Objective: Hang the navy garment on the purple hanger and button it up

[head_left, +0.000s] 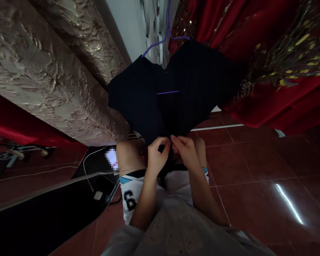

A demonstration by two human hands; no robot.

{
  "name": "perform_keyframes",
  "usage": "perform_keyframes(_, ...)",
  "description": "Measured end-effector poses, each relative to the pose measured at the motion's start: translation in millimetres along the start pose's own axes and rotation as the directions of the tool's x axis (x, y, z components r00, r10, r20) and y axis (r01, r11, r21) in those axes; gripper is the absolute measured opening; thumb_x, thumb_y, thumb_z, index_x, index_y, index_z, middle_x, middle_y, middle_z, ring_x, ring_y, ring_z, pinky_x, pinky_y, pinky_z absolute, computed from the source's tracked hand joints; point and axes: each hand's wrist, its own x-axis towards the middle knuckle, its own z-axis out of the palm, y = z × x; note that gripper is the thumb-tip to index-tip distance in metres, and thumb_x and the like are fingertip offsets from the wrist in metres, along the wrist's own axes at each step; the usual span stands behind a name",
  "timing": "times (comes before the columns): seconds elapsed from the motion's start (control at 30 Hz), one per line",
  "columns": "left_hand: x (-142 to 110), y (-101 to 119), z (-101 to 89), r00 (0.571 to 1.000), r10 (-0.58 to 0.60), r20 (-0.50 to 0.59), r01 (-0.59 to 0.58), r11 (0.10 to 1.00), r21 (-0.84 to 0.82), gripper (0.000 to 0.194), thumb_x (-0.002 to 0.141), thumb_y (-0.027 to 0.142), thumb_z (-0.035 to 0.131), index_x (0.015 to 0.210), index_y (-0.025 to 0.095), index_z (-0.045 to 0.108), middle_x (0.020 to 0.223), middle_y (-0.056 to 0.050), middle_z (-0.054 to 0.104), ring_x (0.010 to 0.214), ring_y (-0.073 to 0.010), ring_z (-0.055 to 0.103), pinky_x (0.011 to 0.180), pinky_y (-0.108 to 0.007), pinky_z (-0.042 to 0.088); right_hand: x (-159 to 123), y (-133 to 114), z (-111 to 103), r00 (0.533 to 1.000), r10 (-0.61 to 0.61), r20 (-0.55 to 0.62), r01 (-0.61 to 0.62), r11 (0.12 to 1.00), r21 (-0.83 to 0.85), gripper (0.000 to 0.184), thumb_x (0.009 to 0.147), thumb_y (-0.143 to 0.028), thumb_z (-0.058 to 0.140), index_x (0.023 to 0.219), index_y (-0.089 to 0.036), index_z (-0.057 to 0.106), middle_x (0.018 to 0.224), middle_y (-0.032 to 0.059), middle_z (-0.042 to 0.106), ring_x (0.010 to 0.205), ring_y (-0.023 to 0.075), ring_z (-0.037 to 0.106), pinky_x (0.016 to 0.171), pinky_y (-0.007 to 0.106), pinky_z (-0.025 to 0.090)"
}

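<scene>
A dark navy top [138, 96] hangs in front of me on a purple hanger [160, 43], its V-shaped neck opening facing me. The hanger's lower bar shows across that opening. My left hand [158, 152] is closed in a pinch at the top's lower front, above my lap. Close beside it, my right hand [184, 148] also pinches the cloth, with thumb and fingertips together. The fingertips of both hands almost meet. Any small fastener between them is too dark to make out.
Shiny beige embossed fabric [58, 78] hangs at the left, and red cloth with gold sequins [282, 99] at the right. A black bench [42, 209] beside me holds a phone [105, 185], a white charger [97, 195] and cables. The floor is red tile [250, 160].
</scene>
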Motion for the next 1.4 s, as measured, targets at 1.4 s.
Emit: perform_keyframes(1.4, 30.7, -24.9, 7.6, 0.991, 0.131, -0.028, -0.125, 0.981, 0.146, 0.01, 0.094, 0.014, 0.055, 0.088, 0.017, 0.061, 0.082, -0.002, 0.062, 0.081, -0.0155, 0.059, 0.075, -0.026, 0.043, 85.8, -158.7, 6.8, 0.921, -0.352, -0.165, 0.382, 0.896, 0.224, 0.036, 0.096, -0.027, 0.054, 0.061, -0.017, 0.053, 0.046, -0.0053, 0.04, 0.036, 0.0033, 0.031, 0.039, 0.019, 0.014)
